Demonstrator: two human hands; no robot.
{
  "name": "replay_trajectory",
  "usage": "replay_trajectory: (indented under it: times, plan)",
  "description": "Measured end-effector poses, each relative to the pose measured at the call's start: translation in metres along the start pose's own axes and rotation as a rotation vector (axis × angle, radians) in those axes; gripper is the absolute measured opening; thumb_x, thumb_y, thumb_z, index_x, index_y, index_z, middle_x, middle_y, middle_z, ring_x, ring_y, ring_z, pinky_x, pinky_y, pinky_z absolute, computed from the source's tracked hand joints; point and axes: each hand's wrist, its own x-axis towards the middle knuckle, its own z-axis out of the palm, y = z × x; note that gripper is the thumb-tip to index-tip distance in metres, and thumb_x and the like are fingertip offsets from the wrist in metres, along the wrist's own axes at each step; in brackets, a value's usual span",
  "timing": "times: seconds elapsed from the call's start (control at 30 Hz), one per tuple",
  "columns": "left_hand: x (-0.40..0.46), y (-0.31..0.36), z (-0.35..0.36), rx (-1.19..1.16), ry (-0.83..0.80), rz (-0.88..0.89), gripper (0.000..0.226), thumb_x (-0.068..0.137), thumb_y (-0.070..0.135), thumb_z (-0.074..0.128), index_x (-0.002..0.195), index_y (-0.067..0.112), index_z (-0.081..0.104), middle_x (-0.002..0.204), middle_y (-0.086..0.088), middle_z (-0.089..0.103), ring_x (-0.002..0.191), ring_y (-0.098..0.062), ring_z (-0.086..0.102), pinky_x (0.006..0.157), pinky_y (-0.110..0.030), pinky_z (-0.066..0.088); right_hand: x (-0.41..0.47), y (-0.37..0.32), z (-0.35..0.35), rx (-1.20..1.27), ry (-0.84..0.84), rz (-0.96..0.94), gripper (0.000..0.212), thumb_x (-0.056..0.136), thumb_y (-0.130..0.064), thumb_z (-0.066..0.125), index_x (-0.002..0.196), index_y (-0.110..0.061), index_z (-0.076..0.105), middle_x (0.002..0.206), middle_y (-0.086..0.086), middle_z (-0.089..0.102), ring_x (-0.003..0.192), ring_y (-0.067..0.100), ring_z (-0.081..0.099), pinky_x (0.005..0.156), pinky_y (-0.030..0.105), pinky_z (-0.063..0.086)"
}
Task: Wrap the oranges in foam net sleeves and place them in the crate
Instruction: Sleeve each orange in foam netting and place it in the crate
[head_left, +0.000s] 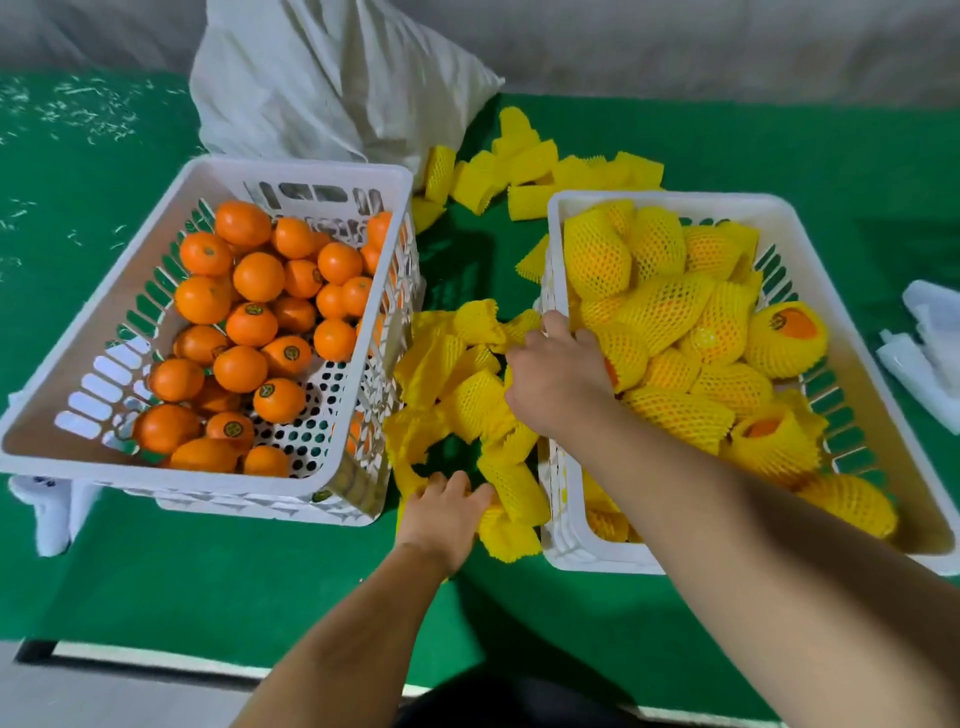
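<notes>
Bare oranges (258, 276) fill the white crate on the left (291, 174), piled toward its far and near-left parts, with some of the perforated floor showing at the near right. Wrapped oranges (660, 306) — each in a yellow foam net — are heaped in the white crate on the right (670, 200). Between the two crates a loose pile of empty foam net sleeves (467, 400) lies on the green table cover (156, 582), and more sleeves (535, 166) are scattered past the crates' far ends. The right hand (558, 376) reaches over the right crate's left wall with its fingers curled down onto the sleeves and the wrapped fruit at that edge; whether it grips anything I cannot tell. The left hand (447, 514) rests at the near end of the pile, fingers slightly bent and touching a sleeve — no clear grip shows. A white cloth sack (332, 78) slumps behind the left crate, and white plastic bags (930, 343) lie at the far right.
</notes>
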Motion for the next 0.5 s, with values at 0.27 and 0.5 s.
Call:
replay_trajectory:
  times: [0.27, 0.5]
  plan:
    - [0.051, -0.009, -0.080, -0.786, 0.293, -0.376, 0.046, 0.100, 0.021, 0.059, 0.142, 0.016, 0.042, 0.137, -0.017, 0.051, 0.126, -0.041, 0.052, 0.104, -0.049, 0.047, 0.004, -0.002, 0.000, -0.041, -0.023, 0.007, 0.040, 0.095, -0.038, 0.051, 0.133, -0.025, 0.051, 0.139, 0.004, 0.054, 0.140, 0.031, 0.024, 0.100, 0.047, 0.036]
    - [0.053, -0.019, -0.141, -0.819, 0.389, -0.086, 0.083, 0.091, -0.001, 0.064, 0.163, 0.019, 0.026, 0.161, -0.017, 0.034, 0.150, -0.035, 0.033, 0.123, -0.047, 0.030, 0.007, 0.000, -0.005, 0.013, -0.017, 0.034, 0.041, 0.097, -0.047, 0.045, 0.131, -0.024, 0.055, 0.137, 0.004, 0.056, 0.142, 0.028, 0.025, 0.101, 0.048, 0.036]
